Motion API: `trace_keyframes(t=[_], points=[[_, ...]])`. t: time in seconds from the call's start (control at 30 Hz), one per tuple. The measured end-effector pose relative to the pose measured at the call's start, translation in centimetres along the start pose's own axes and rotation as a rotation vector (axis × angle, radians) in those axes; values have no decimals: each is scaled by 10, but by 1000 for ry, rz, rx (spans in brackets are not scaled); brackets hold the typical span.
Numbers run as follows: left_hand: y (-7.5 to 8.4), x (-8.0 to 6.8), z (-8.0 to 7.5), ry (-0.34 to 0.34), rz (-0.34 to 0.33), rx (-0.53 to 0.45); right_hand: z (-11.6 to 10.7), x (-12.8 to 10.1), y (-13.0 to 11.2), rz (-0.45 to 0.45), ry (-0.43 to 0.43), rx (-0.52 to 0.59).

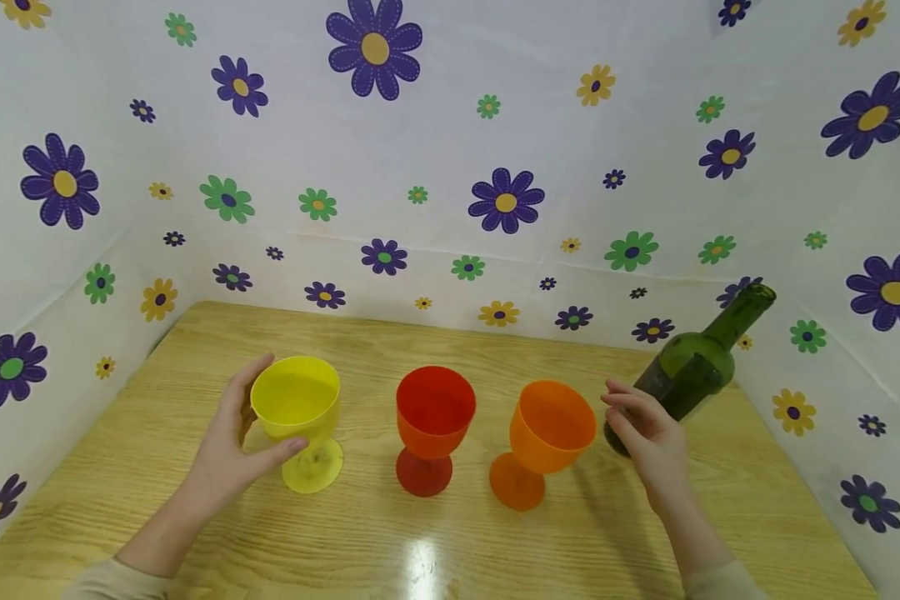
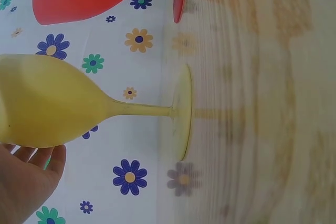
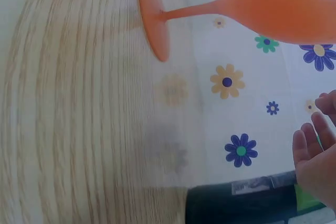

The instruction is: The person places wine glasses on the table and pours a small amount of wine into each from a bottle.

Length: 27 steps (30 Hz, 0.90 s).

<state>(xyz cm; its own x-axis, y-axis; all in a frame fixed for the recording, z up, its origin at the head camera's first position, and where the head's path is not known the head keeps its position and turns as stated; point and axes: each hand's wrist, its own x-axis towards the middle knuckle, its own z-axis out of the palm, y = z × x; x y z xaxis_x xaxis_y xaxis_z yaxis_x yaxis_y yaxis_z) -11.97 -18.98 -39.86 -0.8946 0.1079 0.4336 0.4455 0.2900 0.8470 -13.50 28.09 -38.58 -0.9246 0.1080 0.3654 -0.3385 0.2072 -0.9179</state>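
A yellow goblet (image 1: 305,417) stands upright on the table. Around the left side of its bowl is my left hand (image 1: 228,450), thumb stretched across the front and fingers at the far side. In the left wrist view these fingers (image 2: 39,158) meet the bowl's edge; I cannot tell how firmly they touch. My right hand (image 1: 651,446) hovers between an orange goblet (image 1: 551,442) and a green wine bottle (image 1: 686,367), its fingers loosely bent and holding nothing. The right wrist view shows that hand (image 3: 317,156) apart from the orange goblet (image 3: 252,6), beside the bottle (image 3: 247,203).
A red goblet (image 1: 429,425) stands upright between the yellow and orange ones. All stand on a light wood table (image 1: 360,542). White cloth (image 1: 435,142) printed with flowers encloses the back and both sides.
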Motion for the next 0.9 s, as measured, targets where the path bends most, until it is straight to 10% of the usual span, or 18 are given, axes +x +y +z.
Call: trace_keyframes(t=[0.77,0.9], points=[[0,3,5,3,-93,44,-36,6,-18,-271,420,-178],[0,3,6,-4,-91,39,-38,10,-22,-288,518,-16]])
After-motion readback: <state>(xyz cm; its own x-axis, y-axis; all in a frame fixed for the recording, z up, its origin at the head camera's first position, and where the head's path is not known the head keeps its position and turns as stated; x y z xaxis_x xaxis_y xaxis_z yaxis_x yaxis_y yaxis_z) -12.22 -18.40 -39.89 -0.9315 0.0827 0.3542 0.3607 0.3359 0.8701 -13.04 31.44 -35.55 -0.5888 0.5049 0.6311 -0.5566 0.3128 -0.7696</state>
